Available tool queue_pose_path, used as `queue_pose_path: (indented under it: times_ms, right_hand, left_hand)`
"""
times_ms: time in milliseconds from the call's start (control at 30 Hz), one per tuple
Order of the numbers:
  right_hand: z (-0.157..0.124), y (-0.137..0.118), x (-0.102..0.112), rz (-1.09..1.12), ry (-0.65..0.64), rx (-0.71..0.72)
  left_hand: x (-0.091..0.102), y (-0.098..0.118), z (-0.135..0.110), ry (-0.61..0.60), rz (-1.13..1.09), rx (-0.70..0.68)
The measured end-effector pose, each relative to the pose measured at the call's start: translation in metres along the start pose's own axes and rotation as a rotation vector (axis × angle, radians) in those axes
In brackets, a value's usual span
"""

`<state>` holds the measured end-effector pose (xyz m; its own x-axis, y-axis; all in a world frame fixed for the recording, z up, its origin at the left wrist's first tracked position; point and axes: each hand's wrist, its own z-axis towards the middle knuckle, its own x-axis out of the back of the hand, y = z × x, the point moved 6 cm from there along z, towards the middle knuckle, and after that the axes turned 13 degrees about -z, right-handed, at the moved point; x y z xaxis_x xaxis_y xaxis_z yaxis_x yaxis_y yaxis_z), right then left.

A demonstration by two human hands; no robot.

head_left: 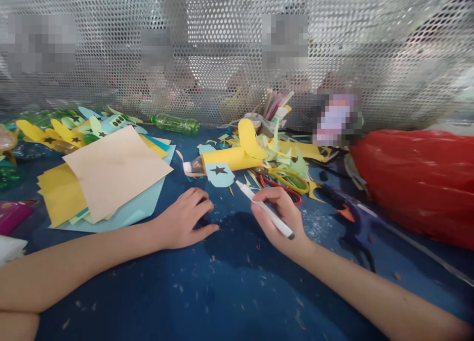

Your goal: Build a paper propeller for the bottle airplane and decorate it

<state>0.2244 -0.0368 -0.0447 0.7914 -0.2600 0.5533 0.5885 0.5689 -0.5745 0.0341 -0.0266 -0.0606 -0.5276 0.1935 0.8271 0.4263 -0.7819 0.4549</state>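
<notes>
In my right hand (279, 220) is a white marker (266, 211), held like a pen with its tip pointing up and left. Just beyond the tip lies a toy plane made from a bottle wrapped in yellow paper (229, 159). Its light blue wing (219, 175) carries a black star, and a yellow tail piece stands up at its right end. My left hand (190, 217) rests on the blue table with fingers apart and holds nothing. It lies between the plane and a stack of coloured paper (118, 173).
Scissors with yellow handles (291, 179) lie among paper scraps right of the plane. A blue glue gun (355, 215) and a red plastic bag (414, 183) are farther right. Several other paper planes (70, 133) and a green bottle (176, 124) sit along the back, before a perforated metal screen (222, 15).
</notes>
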Motion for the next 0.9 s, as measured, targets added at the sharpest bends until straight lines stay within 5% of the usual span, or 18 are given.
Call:
queue_pose_path:
  times_ms: [200, 500, 733, 900]
  right_hand:
    - [-0.004, 0.012, -0.002, 0.079, 0.068, -0.045]
    - [0.007, -0.003, 0.005, -0.046, 0.103, 0.013]
    - [0.002, 0.006, -0.002, 0.117, 0.006, -0.063]
    - [0.005, 0.009, -0.001, 0.162, 0.008, -0.095]
  left_hand:
    - [0.009, 0.006, 0.002, 0.046, -0.030, -0.025]
    - [0.061, 0.010, 0.020, 0.353, -0.022, -0.066]
    - [0.064, -0.010, 0.078, 0.280, 0.111, -0.116]
    - [0.050, -0.034, 0.133, 0.141, 0.127, 0.089]
